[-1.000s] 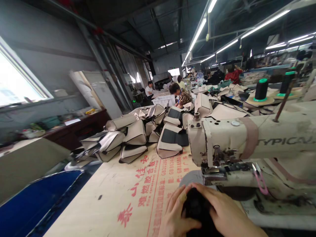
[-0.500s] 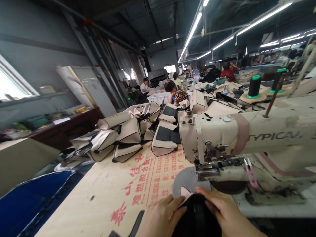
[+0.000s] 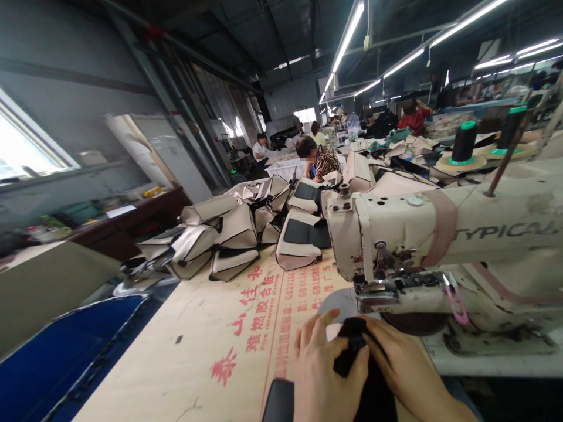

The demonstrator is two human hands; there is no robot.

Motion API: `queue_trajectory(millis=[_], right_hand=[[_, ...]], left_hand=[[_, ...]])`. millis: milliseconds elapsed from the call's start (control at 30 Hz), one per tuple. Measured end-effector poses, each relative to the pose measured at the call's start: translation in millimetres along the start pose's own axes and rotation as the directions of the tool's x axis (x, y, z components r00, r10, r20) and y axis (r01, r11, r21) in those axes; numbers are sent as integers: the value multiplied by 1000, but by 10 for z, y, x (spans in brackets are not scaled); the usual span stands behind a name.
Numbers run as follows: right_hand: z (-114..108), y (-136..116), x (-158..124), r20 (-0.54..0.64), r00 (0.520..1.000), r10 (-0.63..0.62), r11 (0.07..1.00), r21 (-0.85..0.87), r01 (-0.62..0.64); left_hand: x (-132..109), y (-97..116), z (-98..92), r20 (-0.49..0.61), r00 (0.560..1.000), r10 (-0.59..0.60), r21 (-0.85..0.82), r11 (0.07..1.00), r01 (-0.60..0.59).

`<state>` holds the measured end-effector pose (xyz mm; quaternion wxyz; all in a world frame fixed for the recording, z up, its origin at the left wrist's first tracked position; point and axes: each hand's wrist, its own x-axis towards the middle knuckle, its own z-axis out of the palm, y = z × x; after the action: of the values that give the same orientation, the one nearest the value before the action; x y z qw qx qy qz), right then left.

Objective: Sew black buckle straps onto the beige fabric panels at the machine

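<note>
My left hand (image 3: 323,369) and my right hand (image 3: 404,369) are both closed around a piece of black fabric (image 3: 354,354) at the bottom edge of the view. The fabric's upper end sits just in front of the needle area of a cream sewing machine (image 3: 440,234) marked TYPICAL. A black edge of the same or another piece (image 3: 278,401) shows left of my left wrist. The hands rest on a wooden table top (image 3: 211,334) printed with red characters.
A heap of beige and black sewn covers (image 3: 246,228) lies on the far side of the table. Black thread cones (image 3: 465,143) stand behind the machine. A blue surface (image 3: 57,351) lies at the left. Other people sit at benches farther back (image 3: 319,158).
My hands have worked the black fabric up toward the machine's needle area, and my left hand now closes over it from the left. The view has shifted slightly.
</note>
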<state>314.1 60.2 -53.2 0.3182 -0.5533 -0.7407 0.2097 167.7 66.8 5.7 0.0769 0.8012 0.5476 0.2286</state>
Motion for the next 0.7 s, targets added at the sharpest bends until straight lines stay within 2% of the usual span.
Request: queue_trajectory(millis=[67, 133, 200, 233, 300, 367, 433, 500, 567, 633, 700], right_hand=[[-9, -14, 10, 15, 1000, -23, 1000, 1, 23], [-7, -22, 15, 25, 999, -37, 999, 8, 37], [10, -15, 9, 7, 1000, -28, 999, 31, 28], [22, -5, 0, -11, 1000, -21, 999, 48, 21], [50, 25, -26, -53, 998, -21, 996, 84, 25], [72, 55, -54, -72, 997, -41, 993, 107, 48], [80, 72, -72, -74, 996, -49, 992, 110, 57], [73, 75, -75, -78, 996, -46, 992, 110, 54], [52, 68, -63, -87, 995, -51, 990, 124, 61], [14, 61, -40, -79, 994, -78, 984, 152, 90], [-48, 62, -7, -52, 990, -129, 974, 182, 137]], left_hand=[[12, -9, -11, 40, 998, -55, -60, 997, 57], [6, -31, -13, 37, 995, -95, -86, 992, 97], [-36, -69, 2, 39, 996, -82, -77, 993, 85], [-73, -95, 11, 59, 998, -34, -52, 998, 37], [-171, -168, 19, 110, 985, 130, 38, 990, -135], [-272, -259, -3, 165, 944, 285, 129, 943, -307], [-348, -349, -50, 222, 904, 366, 131, 907, -400], [-381, -412, -95, 238, 920, 312, 83, 937, -339], [-364, -434, -120, 219, 965, 142, 54, 986, -157], [-299, -422, -136, 216, 976, 12, 40, 999, -21], [-192, -397, -174, 274, 960, 55, 5, 998, -58]])
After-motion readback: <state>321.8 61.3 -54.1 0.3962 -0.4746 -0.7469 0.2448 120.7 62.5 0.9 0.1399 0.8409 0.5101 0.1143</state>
